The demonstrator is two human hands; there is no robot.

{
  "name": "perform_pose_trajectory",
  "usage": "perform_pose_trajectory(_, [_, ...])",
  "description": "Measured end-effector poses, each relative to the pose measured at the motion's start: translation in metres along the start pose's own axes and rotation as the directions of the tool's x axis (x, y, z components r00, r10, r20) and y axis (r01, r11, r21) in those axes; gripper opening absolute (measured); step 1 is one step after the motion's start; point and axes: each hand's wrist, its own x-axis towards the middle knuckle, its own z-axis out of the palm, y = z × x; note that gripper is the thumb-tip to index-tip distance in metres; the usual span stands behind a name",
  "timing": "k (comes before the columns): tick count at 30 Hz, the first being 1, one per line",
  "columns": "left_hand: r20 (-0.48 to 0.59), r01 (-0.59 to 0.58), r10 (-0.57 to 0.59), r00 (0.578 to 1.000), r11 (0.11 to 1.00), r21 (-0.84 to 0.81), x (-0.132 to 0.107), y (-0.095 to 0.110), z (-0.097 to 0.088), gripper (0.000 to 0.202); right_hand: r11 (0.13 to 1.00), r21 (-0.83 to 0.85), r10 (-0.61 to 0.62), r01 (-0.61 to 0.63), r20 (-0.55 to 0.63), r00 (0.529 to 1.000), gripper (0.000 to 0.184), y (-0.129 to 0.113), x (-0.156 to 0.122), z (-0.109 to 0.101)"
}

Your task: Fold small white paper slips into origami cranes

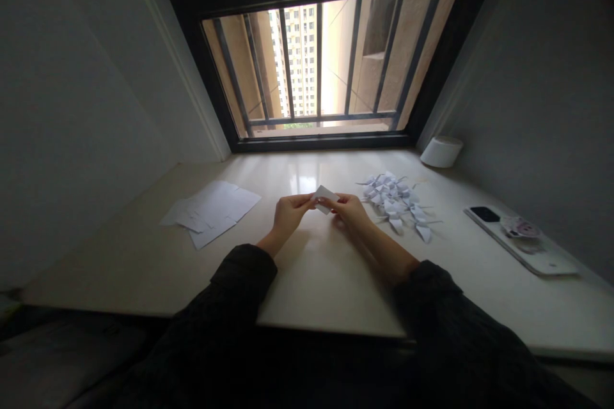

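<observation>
A small folded piece of white paper [326, 193] is held up over the middle of the white ledge, its flat face tilted toward me. My left hand [291, 211] pinches its left edge between thumb and fingers. On the opposite side, my right hand [349, 208] grips the lower right part, the thumb across the paper. Just right of that hand lies a pile of folded paper cranes [393, 198], several with pointed wings and tails. Over to the left rests a loose stack of white paper sheets [220, 204].
A phone [522, 243] in a clear case with a round grip lies at the right. Behind it, a white cylindrical object [441, 152] stands by the wall. A barred window [319, 70] rises behind the ledge [326, 294], whose front edge is near me.
</observation>
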Motion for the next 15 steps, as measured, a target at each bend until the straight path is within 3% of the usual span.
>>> perform_pose_trajectory(9, [0.043,0.054,-0.051,0.998,0.996,-0.069,0.001,0.004,0.0,0.04,1.0,-0.005,0.024,-0.024,0.009,1.0,0.047,0.002,0.0,0.0])
perform_pose_trajectory(15, [0.122,0.164,-0.163,0.979,0.987,0.001,-0.001,0.012,-0.004,0.041,0.997,-0.031,-0.073,0.074,0.04,0.997,0.043,-0.006,-0.005,-0.004])
